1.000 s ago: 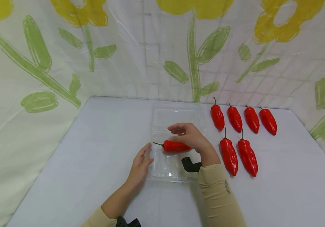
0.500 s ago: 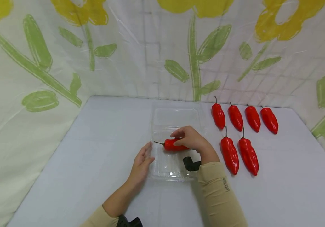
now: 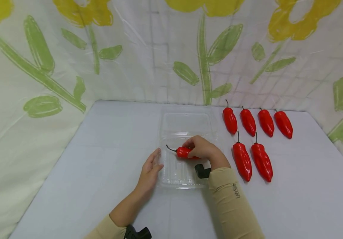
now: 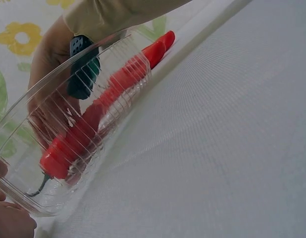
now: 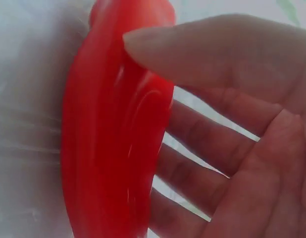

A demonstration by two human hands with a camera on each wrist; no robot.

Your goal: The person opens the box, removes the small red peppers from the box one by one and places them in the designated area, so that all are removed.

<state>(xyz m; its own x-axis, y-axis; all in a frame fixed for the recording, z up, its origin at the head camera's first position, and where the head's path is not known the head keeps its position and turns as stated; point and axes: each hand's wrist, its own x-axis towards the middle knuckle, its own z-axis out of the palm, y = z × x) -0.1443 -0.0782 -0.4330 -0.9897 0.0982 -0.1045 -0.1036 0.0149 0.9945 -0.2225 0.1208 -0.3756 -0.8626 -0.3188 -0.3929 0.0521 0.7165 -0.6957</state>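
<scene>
A glossy red chili pepper (image 3: 182, 152) with a thin dark stem lies across the base of a clear plastic clamshell container (image 3: 178, 176), its stem pointing left. My right hand (image 3: 202, 148) grips this pepper. In the right wrist view its thumb presses on the near side of the pepper (image 5: 111, 144), and the other fingers reach behind it. My left hand (image 3: 148, 172) rests against the container's left wall with fairly straight fingers. The left wrist view shows the pepper (image 4: 76, 141) through the container's ribbed front wall.
The container's lid (image 3: 186, 122) lies folded back behind the base. Several red peppers stand in two rows to the right, a front one (image 3: 262, 162) and a back one (image 3: 266, 122) among them. A flower-printed curtain (image 3: 135, 59) borders the white table (image 3: 99, 159) behind.
My right hand has come down onto the pepper and closed its fingers round it. The pepper has shifted slightly right, its stem end tipping up a little. My left hand stays at the container's side.
</scene>
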